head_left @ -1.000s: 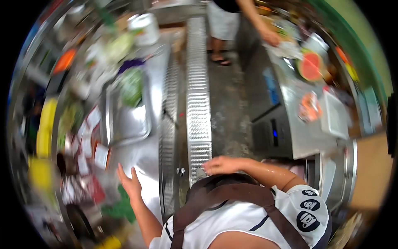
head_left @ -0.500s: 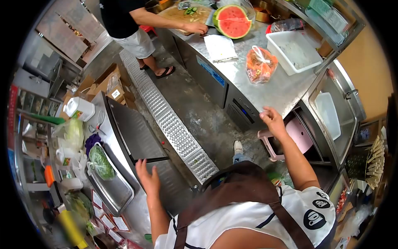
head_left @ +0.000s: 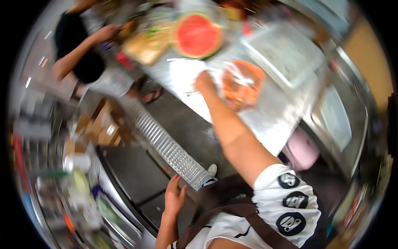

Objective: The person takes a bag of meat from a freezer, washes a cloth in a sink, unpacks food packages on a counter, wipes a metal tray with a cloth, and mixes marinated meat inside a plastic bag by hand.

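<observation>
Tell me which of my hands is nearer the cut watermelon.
Right. Your right hand is over the counter, close to the watermelon; your left hand is farther back, off that counter.

Head-worn view; forward and down

White sleeve (head_left: 286, 203), apparently brown apron (head_left: 224, 199).

- A cut watermelon (head_left: 197, 36) stood beside a wooden cutting board (head_left: 145, 47).
- A white plastic tub (head_left: 286, 54) sat near the sink (head_left: 357, 112).
- Cardboard boxes (head_left: 105, 126) stood near the metal drain grate (head_left: 168, 147).
</observation>
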Motion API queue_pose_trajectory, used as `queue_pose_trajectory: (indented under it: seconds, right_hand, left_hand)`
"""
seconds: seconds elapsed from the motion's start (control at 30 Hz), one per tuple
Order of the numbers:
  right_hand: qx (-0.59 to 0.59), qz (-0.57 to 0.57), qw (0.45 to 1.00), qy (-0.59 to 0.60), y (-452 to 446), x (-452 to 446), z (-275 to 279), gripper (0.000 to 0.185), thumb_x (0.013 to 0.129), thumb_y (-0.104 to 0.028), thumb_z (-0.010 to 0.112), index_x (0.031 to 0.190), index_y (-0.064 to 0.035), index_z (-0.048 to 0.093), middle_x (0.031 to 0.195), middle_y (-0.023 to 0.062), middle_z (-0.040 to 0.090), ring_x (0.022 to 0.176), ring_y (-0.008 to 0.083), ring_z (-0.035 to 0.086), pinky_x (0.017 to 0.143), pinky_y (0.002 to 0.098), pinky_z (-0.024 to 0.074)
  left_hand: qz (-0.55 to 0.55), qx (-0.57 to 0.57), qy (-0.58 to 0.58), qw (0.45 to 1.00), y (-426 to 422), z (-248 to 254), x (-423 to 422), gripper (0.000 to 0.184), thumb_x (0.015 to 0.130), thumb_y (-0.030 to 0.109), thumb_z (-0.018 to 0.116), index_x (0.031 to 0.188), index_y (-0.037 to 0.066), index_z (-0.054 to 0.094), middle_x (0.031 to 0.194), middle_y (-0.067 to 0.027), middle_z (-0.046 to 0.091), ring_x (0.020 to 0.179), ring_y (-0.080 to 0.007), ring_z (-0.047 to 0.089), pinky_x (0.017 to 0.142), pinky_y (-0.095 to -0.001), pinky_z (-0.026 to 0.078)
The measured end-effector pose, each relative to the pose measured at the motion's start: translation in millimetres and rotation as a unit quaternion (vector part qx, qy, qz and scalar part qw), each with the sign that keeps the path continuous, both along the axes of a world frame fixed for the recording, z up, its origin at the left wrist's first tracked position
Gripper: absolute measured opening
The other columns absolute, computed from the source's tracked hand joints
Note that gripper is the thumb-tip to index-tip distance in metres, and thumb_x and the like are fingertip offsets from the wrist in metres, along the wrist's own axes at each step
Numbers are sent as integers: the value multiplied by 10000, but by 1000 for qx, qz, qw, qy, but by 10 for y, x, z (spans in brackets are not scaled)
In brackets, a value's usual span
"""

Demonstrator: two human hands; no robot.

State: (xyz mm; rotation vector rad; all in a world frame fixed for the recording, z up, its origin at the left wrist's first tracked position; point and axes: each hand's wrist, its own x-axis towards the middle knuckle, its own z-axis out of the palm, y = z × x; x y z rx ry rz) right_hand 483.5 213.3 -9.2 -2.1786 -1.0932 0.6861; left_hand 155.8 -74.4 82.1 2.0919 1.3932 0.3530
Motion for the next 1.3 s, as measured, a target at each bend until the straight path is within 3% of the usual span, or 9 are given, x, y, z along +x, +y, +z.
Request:
queue_pose_trajectory:
  seconds: [0.17, 0.33, 0.53, 0.77, 0.87, 1.0, 1.13, 1.17, 1.3]
  right_hand:
    - [108, -25, 917, 384, -1304, -500, 238, 447, 723, -175, 627, 1089, 50, 503, 1038, 222, 562, 987, 324, 547, 876, 406, 427]
    - [339, -229, 863, 296, -4779, -342, 131, 553, 726, -163, 703, 1224, -57, 489, 1225, 119, 481, 1142, 232, 457, 979, 355, 358]
    - [47, -766, 631, -109, -8191, -1052, -415, 565, 651, 5, 640, 1194, -42, 490, 1080, 159, 577, 1030, 284, 546, 863, 360, 436]
    - [-315, -500, 758, -276, -8999, -67, -3383, 581, 664, -93, 609, 1233, -99, 492, 1075, 134, 552, 1063, 309, 478, 930, 482, 332]
    - [-328, -308, 796, 404, -9177, 197, -4774, 856, 589, -437, 759, 1261, -7, 447, 1307, 202, 433, 1235, 318, 389, 1040, 368, 298]
    - [-138, -466, 873, -44, -8922, -31, -3805, 519, 842, -401, 532, 1127, 31, 558, 1230, 230, 497, 1122, 363, 487, 972, 420, 356]
    - [32, -273, 923, 268, -8408, -614, -2585, 398, 935, -308, 411, 848, 30, 603, 812, 144, 633, 767, 211, 594, 736, 330, 462]
    - [206, -326, 813, 436, -8204, -809, -2268, 354, 919, -247, 449, 714, 17, 564, 670, 82, 607, 650, 159, 576, 658, 306, 471]
    - [89, -272, 915, 286, -7574, -612, -1482, 214, 855, -139, 543, 947, 45, 600, 854, 166, 642, 757, 187, 610, 713, 337, 491]
  left_hand:
    - [-167, -186, 93, 964, 373, -408, -235, 352, 818, 60, 581, 1153, -31, 527, 1137, -207, 561, 1050, -303, 548, 891, -360, 423]
    - [-444, -278, 226, 821, 643, -875, 218, 353, 823, 103, 598, 1138, -44, 538, 1069, -198, 601, 983, -286, 590, 847, -348, 451]
    - [-491, -236, 254, 799, 78, -1221, 990, 364, 814, 115, 603, 1124, -60, 532, 1030, -206, 610, 961, -279, 600, 826, -337, 464]
    - [-503, -227, 328, 767, -858, -1901, 1437, 339, 830, 216, 612, 1107, 27, 567, 1050, -155, 618, 965, -257, 605, 842, -338, 468]
    - [-443, -210, 392, 778, -1165, -1606, 1478, 429, 837, 311, 596, 1167, 46, 530, 1104, -183, 585, 997, -305, 585, 860, -338, 463]
    - [-454, -79, 358, 812, -1146, -1367, 1136, 530, 824, 386, 585, 1235, 69, 481, 1302, -248, 398, 1211, -384, 381, 1008, -421, 329]
    - [-273, -165, 289, 903, -949, -1095, 1156, 619, 856, 384, 547, 1279, -33, 374, 1328, -289, 346, 1232, -395, 351, 1017, -413, 305]
    - [-102, -233, 203, 945, -888, -1007, 1287, 639, 880, 346, 536, 1305, -74, 309, 1329, -290, 352, 1208, -363, 409, 992, -370, 348]
    - [-13, -110, -70, 991, -275, -739, 1570, 638, 869, 267, 570, 1322, -76, 280, 1320, -255, 389, 1204, -310, 423, 976, -341, 359]
